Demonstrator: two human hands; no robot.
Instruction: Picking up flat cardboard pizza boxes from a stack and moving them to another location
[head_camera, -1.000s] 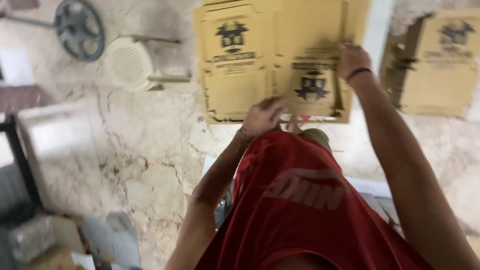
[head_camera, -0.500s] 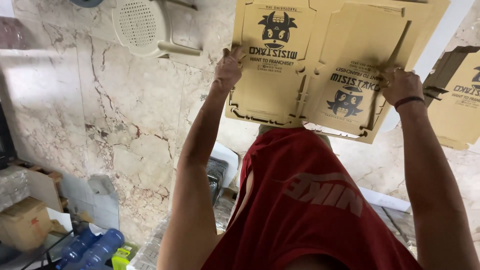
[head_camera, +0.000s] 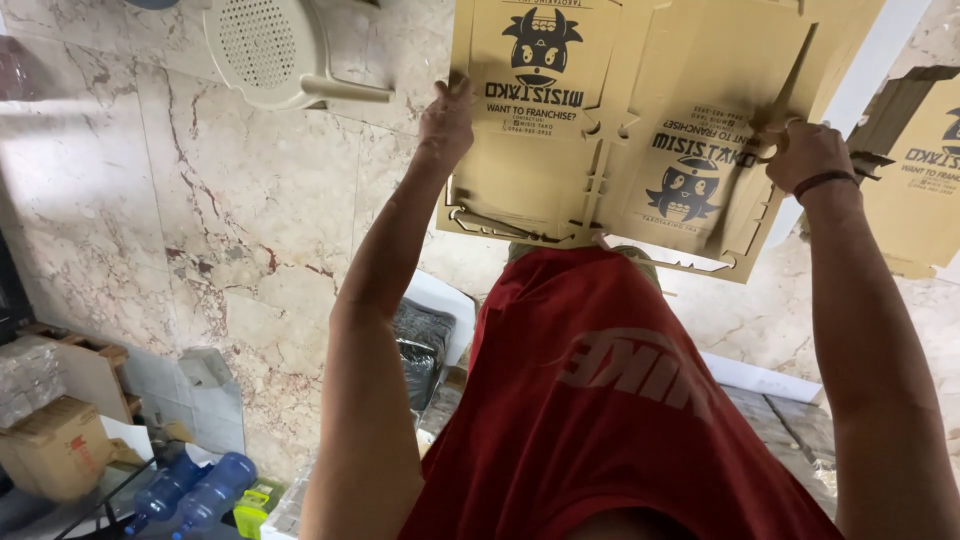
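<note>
You hold the flat cardboard box blank (head_camera: 640, 120) out in front of you over the marble floor (head_camera: 200, 200), its long axis running side to side between your hands, printed face toward you. Your left hand (head_camera: 447, 120) is closed on its left edge, fingers wrapped behind. Your right hand (head_camera: 805, 152), a dark band at the wrist, pinches the right edge. A stack of similar blanks (head_camera: 915, 170) lies just beyond.

Even, bright daylight fills the head view with soft shadows and no harsh glare, the wide lens bending the edges, while the red shirt (head_camera: 610, 400) nearest the camera looks slightly soft.
</note>
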